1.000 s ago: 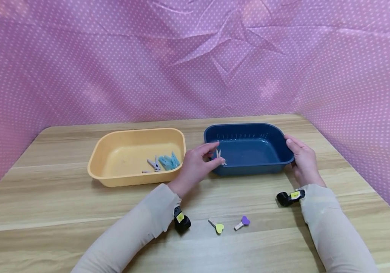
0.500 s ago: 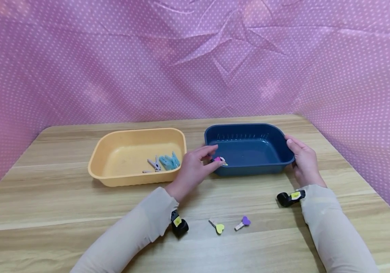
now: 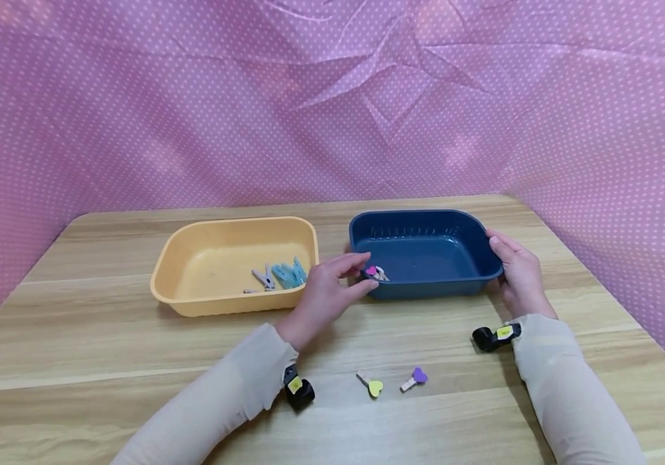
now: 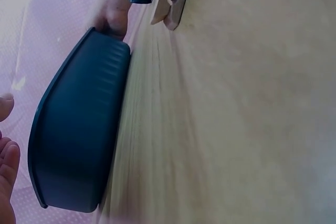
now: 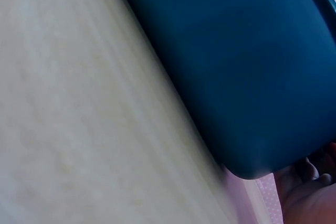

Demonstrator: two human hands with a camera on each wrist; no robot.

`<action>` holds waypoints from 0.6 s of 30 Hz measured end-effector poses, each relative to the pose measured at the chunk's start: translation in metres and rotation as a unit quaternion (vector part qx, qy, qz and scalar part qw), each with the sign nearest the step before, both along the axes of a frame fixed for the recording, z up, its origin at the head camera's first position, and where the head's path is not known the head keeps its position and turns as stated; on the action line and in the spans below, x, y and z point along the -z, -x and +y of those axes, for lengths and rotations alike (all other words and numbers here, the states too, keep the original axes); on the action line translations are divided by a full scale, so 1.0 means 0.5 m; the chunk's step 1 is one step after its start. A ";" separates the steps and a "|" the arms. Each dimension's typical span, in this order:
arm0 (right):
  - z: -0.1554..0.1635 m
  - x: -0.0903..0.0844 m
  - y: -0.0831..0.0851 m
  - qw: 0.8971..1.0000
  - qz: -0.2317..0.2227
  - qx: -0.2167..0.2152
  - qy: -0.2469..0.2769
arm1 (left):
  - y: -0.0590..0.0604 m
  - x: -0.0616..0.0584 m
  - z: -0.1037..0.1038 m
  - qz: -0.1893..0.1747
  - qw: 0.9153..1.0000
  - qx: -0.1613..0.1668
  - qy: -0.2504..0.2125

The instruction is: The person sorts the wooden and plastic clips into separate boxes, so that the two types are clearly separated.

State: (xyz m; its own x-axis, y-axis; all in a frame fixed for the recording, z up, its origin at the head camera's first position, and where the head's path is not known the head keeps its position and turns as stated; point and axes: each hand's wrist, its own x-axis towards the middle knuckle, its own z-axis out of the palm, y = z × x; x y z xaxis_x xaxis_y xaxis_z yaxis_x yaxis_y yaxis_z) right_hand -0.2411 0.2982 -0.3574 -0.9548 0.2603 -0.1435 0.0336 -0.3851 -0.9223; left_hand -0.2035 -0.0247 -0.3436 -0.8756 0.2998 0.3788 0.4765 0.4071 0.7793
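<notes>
My left hand point(image 3: 362, 274) hovers at the front left corner of the dark blue bin point(image 3: 425, 284), fingers loosely spread. A small clip with a pink heart point(image 3: 373, 271) lies inside that corner, just off my fingertips point(image 4: 7, 156). My right hand point(image 3: 511, 266) grips the bin's right end, thumb on the rim. The right wrist view shows the bin's outer wall point(image 5: 252, 66) with my fingers point(image 5: 307, 182) against its corner. The left wrist view shows the bin point(image 4: 79, 140) from the side, with nothing between my fingers.
A yellow bin point(image 3: 169, 284) to the left holds several pale blue and grey pegs point(image 3: 281, 276). On the wooden table point(image 3: 105, 336) near me lie a yellow-heart clip point(image 3: 374, 387) and a purple-heart clip point(image 3: 417, 376). Pink dotted cloth point(image 3: 332, 97) walls the table.
My left hand carried the pink-heart clip down into the blue bin's corner, let it go and drew back slightly. My right hand stayed on the bin.
</notes>
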 end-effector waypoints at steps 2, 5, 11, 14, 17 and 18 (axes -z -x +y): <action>0.000 -0.001 0.000 1.000 -0.001 0.000 0.000 | -0.002 -0.001 -0.001 0.006 1.000 0.002 0.000; -0.001 -0.002 0.000 1.000 -0.002 0.001 -0.001 | -0.006 -0.002 -0.003 0.013 1.000 0.004 0.005; -0.003 -0.003 0.002 1.000 -0.006 0.002 0.000 | -0.016 -0.005 -0.009 -0.006 1.000 0.005 0.017; -0.002 -0.003 0.002 1.000 -0.006 0.002 0.002 | -0.020 -0.005 -0.012 -0.010 1.000 0.011 0.018; -0.001 -0.003 0.001 1.000 -0.003 0.000 0.006 | -0.023 -0.004 -0.016 -0.011 1.000 0.020 0.016; -0.001 -0.003 0.000 1.000 0.000 -0.002 0.009 | -0.024 -0.003 -0.018 -0.011 1.000 0.024 0.015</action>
